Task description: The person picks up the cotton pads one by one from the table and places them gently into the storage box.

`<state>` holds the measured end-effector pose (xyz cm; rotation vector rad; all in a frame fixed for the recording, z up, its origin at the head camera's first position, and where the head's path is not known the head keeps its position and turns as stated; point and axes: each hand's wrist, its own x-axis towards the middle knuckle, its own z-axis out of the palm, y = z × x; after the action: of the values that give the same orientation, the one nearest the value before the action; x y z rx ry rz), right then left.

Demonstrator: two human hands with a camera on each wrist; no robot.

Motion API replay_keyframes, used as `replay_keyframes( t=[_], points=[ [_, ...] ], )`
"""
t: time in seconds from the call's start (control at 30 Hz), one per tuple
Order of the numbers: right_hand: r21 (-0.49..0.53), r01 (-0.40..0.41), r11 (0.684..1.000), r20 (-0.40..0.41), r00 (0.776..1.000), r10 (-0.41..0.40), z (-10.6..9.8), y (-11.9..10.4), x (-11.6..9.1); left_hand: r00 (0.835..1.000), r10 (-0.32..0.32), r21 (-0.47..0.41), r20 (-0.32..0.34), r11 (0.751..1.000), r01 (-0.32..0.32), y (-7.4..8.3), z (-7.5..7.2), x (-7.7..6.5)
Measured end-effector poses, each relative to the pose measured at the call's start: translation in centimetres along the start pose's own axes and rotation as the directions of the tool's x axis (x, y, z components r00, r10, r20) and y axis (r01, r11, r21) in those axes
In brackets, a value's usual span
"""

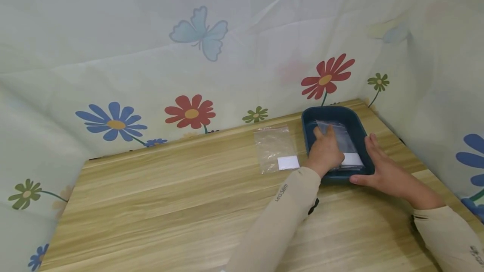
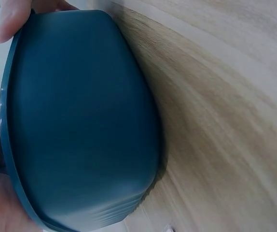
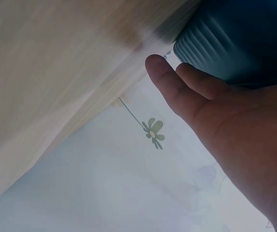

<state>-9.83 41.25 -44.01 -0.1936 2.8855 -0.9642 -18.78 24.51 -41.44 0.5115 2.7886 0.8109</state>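
Note:
A dark teal plastic tray stands at the back right of the wooden table. Inside it lie clear plastic bags, with a white label at their near end. My left hand reaches into the tray over these bags, its fingers spread and the thumb toward the label. In the left wrist view the tray's outer wall hides most of that hand's fingers. With its thumb by the near rim and straight fingers along the right wall, my right hand steadies the tray's corner.
Left of the tray, another clear plastic bag with a white label lies flat on the table. A white flower-print curtain hangs close behind the table and along its sides.

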Motion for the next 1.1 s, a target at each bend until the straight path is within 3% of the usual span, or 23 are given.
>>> replay_keyframes(
  t=[0.57,0.87,1.0,1.1],
  points=[
    [-0.012,0.003,1.0,-0.007,1.0,-0.003,0.1,0.4,0.0,0.994,0.113,0.122,0.002,0.986,-0.112,-0.1,-0.1,-1.1],
    [-0.015,-0.001,1.0,-0.006,1.0,0.001,0.2,0.4,0.1,0.991,0.129,0.214,-0.022,0.969,-0.121,-0.2,-0.4,-1.7],
    [-0.02,-0.008,1.0,-0.004,1.0,0.008,0.2,0.3,0.1,0.988,0.14,0.292,-0.064,0.949,-0.116,0.0,-1.1,-2.3],
    [-0.032,-0.019,0.999,-0.002,1.0,0.019,0.1,0.2,0.2,0.987,0.149,0.279,-0.057,0.952,-0.128,-0.1,-2.3,-2.5]
  ],
)
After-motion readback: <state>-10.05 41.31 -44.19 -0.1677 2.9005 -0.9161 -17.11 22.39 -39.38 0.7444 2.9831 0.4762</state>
